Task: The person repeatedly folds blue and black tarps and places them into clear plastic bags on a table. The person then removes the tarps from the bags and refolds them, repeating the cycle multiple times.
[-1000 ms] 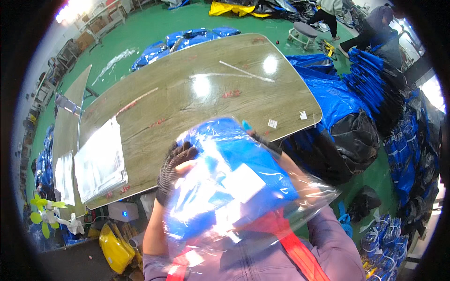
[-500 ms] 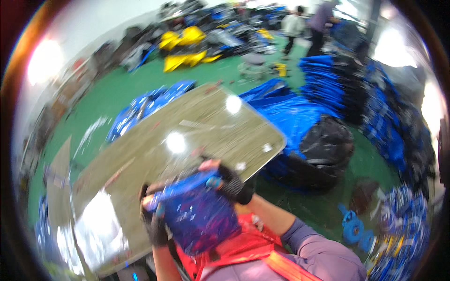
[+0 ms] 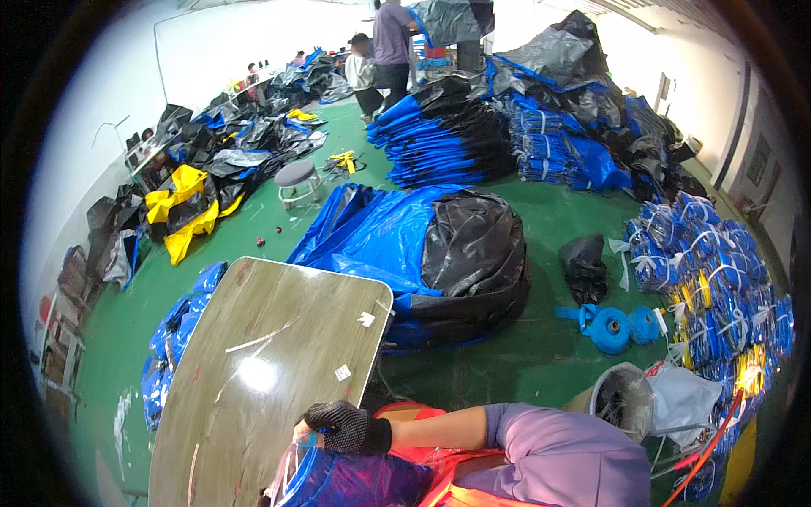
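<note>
We locate one blue packet [image 3: 359,477] in clear film at the near edge, in front of the wearer's body, beside the table. We cannot tell whether it touches the tabletop. The right hand [image 3: 338,425], gloved, grips its far edge, fingers closed over the film. At most a sliver of the left hand shows; we cannot tell its state.

Change: the view has swung right, and the packet has dropped toward the near edge. We judge that the packet remains in handling and is not set down.

Count, working outward:
- One table [image 3: 211,380], near left, bearing two white labels [image 3: 366,318].
- One large blue-and-black bundle [image 3: 422,253], beyond the table.
- One black bag [image 3: 585,269] and two blue rolls [image 3: 609,329], right.
- One bin [image 3: 621,397], near right.
- One stool [image 3: 296,179], far left.
- Two standing people [image 3: 391,51], far side.

The tied bundles [image 3: 718,296] at right overlap; we cannot count them.
</note>
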`<action>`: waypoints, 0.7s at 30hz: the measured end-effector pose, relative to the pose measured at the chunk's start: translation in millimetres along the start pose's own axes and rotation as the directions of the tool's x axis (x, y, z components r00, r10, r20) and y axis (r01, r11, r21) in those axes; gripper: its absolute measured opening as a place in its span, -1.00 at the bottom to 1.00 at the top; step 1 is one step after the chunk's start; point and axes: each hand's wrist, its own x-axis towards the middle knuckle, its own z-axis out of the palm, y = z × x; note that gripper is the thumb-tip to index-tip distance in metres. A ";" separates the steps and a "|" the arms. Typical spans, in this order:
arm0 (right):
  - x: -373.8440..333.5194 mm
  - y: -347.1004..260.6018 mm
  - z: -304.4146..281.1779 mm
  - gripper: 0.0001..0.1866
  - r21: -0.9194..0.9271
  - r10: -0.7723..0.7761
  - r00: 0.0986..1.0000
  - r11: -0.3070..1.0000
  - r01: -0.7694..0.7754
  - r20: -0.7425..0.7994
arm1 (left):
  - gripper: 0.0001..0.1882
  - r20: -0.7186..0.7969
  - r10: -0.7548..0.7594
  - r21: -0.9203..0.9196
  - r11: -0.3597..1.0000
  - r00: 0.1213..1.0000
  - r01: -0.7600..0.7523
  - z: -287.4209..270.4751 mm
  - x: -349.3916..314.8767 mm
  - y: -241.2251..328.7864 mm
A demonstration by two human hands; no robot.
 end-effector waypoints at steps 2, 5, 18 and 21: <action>1.9 -3.9 -0.7 -0.84 -0.071 -0.266 0.960 0.963 0.260 -0.093 | -0.50 -0.017 -0.008 0.056 0.998 1.000 0.009 -4.9 -6.2 -5.5; 8.3 -0.7 -4.6 -0.82 -0.195 -0.201 0.979 0.962 0.193 -0.019 | -0.52 -0.042 -0.043 0.173 0.984 0.998 0.050 -17.9 -3.5 3.0; 190.0 62.4 67.3 -0.55 0.486 0.145 0.988 0.861 -0.150 0.048 | -0.58 -0.114 -0.023 -0.212 0.977 0.993 -0.001 2.1 140.7 73.0; 179.1 81.7 64.3 -0.48 0.489 0.162 0.974 0.844 -0.219 0.157 | -0.55 0.089 -0.104 -0.257 0.958 0.991 0.124 30.5 107.2 40.2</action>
